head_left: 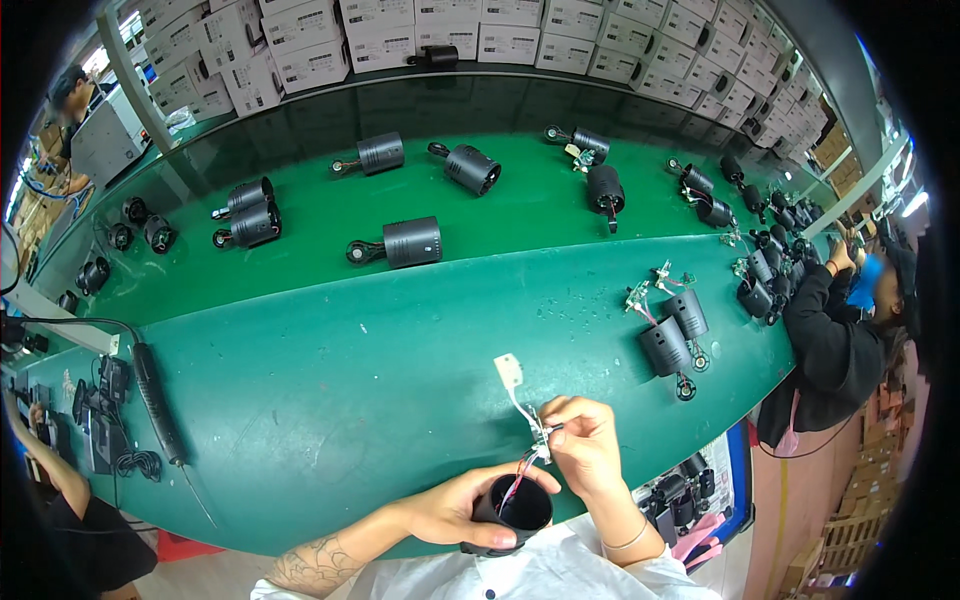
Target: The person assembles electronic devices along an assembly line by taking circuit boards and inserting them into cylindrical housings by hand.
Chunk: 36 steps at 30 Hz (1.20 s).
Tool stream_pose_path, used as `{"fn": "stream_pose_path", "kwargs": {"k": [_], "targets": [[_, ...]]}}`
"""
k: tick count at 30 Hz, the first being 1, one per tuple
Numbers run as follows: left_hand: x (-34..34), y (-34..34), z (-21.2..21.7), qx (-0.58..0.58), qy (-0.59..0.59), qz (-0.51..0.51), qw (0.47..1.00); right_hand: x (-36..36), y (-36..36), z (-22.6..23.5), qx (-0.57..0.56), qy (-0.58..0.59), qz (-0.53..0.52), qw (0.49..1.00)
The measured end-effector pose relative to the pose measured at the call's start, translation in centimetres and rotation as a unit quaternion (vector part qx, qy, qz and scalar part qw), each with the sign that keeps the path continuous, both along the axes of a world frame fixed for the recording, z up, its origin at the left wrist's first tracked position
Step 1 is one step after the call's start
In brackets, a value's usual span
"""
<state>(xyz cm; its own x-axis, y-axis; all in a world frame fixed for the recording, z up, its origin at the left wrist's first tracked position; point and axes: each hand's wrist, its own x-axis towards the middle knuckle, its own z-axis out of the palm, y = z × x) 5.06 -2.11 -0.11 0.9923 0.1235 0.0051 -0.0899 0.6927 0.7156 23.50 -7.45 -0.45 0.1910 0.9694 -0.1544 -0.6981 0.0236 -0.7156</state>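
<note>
Close to my body, my left hand [448,508] is wrapped round a black cylindrical housing [536,514], its open end facing up. Red and pale wires run out of the housing to a small circuit board [540,437]. My right hand [584,447] pinches that board between thumb and fingertips, just above the housing. From the board a white lead reaches up to a flat cream-coloured piece [508,371] over the green bench. Part of the board is hidden by my fingers.
Two black housings [667,346] with loose boards lie to the right on the green bench [330,400]. Several more stand along the raised shelf [310,260]. A corded electric screwdriver [155,400] hangs at left beside black adapters [105,435]. White boxes [305,65] line the back. A co-worker [840,340] sits at right.
</note>
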Motion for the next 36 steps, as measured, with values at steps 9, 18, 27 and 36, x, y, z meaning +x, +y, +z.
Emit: {"fn": "stream_pose_path", "kwargs": {"k": [9, 18, 27, 36], "targets": [[0.9, -0.2, 2.2, 0.007, 0.096, 0.155, 0.983, 1.3, -0.1, 4.6, 0.168, -0.308, -0.095, 0.932], [1.1, 0.8, 0.7, 0.316, 0.064, 0.245, 0.914, 1.2, -0.2, 5.4, 0.209, -0.520, -0.142, 0.816], [2.4, -0.2, 2.2, 0.504, 0.066, 0.368, 0.779, 0.3, -0.4, 4.5, 0.252, -0.568, -0.119, 0.775], [2.5, -0.8, 0.6, 0.479, -0.005, 0.389, 0.787, 0.2, -1.0, 4.3, 0.269, -0.448, -0.071, 0.850]]}}
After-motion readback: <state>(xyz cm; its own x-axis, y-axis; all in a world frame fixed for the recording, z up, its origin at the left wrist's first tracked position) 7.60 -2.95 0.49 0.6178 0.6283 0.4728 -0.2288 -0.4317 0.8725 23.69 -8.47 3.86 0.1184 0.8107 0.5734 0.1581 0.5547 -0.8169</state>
